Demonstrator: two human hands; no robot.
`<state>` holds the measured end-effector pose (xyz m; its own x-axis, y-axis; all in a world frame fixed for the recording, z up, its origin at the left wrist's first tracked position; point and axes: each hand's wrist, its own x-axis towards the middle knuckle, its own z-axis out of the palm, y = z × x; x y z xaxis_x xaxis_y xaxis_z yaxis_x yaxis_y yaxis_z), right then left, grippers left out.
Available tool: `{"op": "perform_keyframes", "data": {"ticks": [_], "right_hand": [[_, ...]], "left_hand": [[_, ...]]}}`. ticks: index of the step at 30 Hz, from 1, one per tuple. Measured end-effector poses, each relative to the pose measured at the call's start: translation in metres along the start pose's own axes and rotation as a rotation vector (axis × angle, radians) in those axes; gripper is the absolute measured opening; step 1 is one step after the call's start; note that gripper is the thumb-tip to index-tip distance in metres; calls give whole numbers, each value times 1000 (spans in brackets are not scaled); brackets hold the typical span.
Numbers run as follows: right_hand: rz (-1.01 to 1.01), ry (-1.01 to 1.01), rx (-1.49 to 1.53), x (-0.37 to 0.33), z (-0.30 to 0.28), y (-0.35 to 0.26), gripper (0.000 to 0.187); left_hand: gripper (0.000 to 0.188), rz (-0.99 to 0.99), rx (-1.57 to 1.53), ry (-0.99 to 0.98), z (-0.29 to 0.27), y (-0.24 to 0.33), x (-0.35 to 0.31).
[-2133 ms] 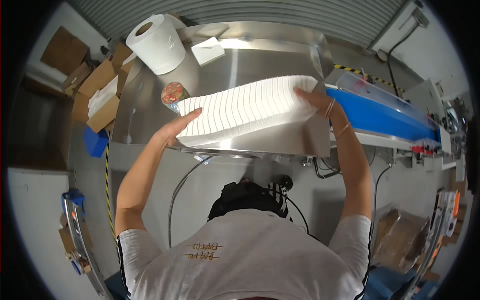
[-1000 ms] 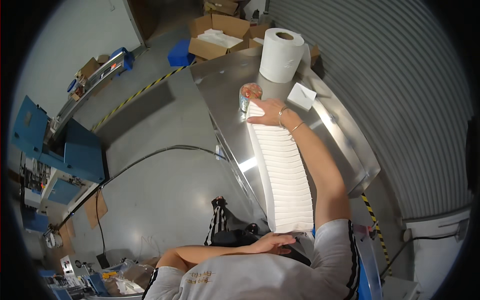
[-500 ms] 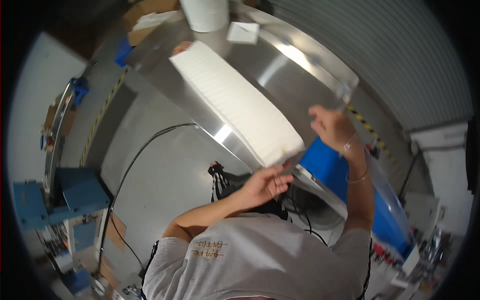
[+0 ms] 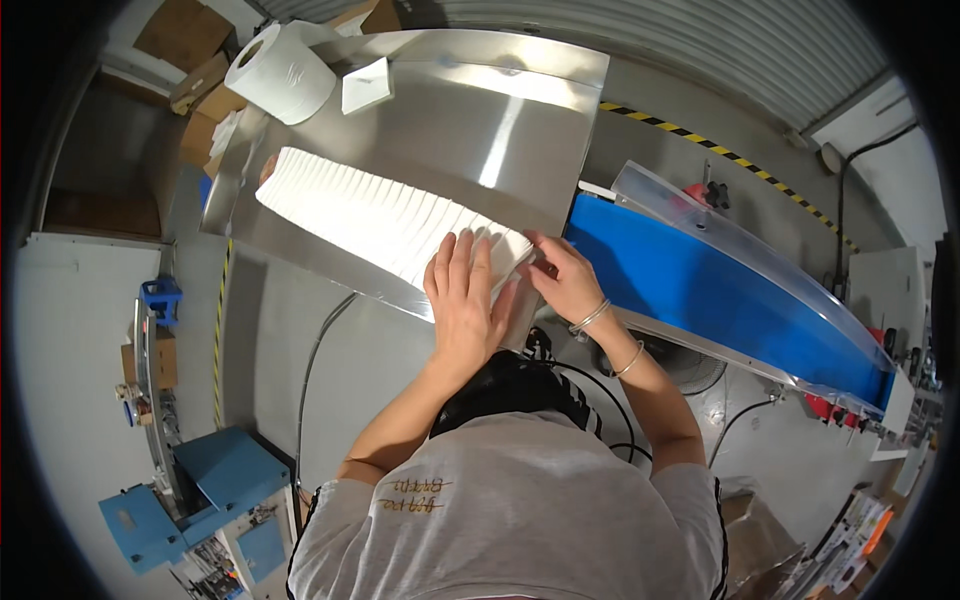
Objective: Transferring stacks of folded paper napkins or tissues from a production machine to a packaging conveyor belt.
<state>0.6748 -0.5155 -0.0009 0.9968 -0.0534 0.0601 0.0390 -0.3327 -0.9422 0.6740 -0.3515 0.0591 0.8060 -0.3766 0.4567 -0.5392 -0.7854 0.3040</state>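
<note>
A long row of white folded sheets (image 4: pixel 350 205), standing packed side by side, lies slantwise across the steel table (image 4: pixel 430 120). My left hand (image 4: pixel 465 305) rests over its near right end, fingers outstretched and thumb apart. At that same end my right hand (image 4: pixel 566 280) has its fingers bent and drawn together on the last sheets. Its fingertips are partly hidden against the white. Something small and brownish (image 4: pixel 268 168) touches the row's far left end; its kind I cannot make out.
A large white roll (image 4: pixel 283 75) and a small white pad (image 4: pixel 366 86) sit at the table's far left. Right of the table runs a blue conveyor belt (image 4: pixel 700 290) with a clear side guard (image 4: pixel 760 245). A black cable (image 4: pixel 306 390) crosses the floor at left.
My view has turned, so the table and row lie more level. Both hands, held off the row before, have come to its right end: the left onto it, the right to its edge.
</note>
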Motion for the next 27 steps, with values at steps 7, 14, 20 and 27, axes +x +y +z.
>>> {"op": "perform_keyframes", "data": {"ticks": [7,14,20,27], "right_hand": [[-154,-14,23,6,-3,-8,40],[1,-18,104,7,-7,-9,45],[-27,-31,113,5,-15,-3,41],[-192,-87,-47,-1,-27,11,31]], "left_hand": [[37,10,-75,4,8,-13,-2],[32,36,-106,48,11,-22,-3],[33,84,-122,53,9,-21,-3],[32,52,-88,45,-1,-14,1]]}}
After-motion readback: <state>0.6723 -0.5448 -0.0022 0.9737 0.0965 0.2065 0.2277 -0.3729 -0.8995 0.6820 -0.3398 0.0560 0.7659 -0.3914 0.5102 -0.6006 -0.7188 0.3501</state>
